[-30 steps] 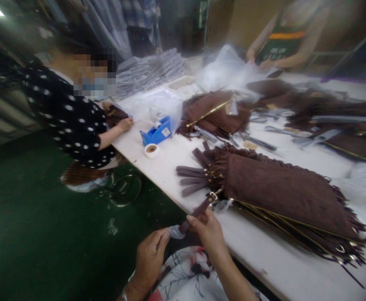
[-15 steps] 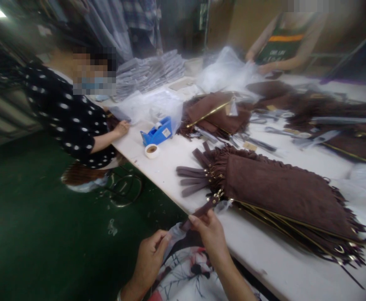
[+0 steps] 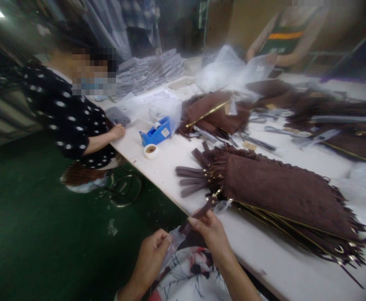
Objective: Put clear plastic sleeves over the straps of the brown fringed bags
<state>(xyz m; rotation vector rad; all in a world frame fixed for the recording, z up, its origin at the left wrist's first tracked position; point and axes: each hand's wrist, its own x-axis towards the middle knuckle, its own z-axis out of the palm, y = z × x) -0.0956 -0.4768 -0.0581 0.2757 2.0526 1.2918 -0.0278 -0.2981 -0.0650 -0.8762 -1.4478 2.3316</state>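
Note:
Low in the head view, my left hand pinches a small clear plastic sleeve. My right hand grips a dark brown strap, whose lower end meets the mouth of the sleeve. Brass-coloured hardware joins the strap's upper end to a stack of brown fringed suede bags with gold zippers. Several more folded straps stick out from the left side of that stack. How far the strap sits inside the sleeve is hard to make out.
A blue tape dispenser and a tape roll stand on the white table. Beyond are more brown bags, wrapped straps and plastic bags. A person in dotted clothing sits at left; another stands at the back right.
The clear sleeve has shifted slightly and spread around the strap's end; both my hands keep nearly the same place. The seated person's hand moved slightly left, and the far person's plastic bag is raised.

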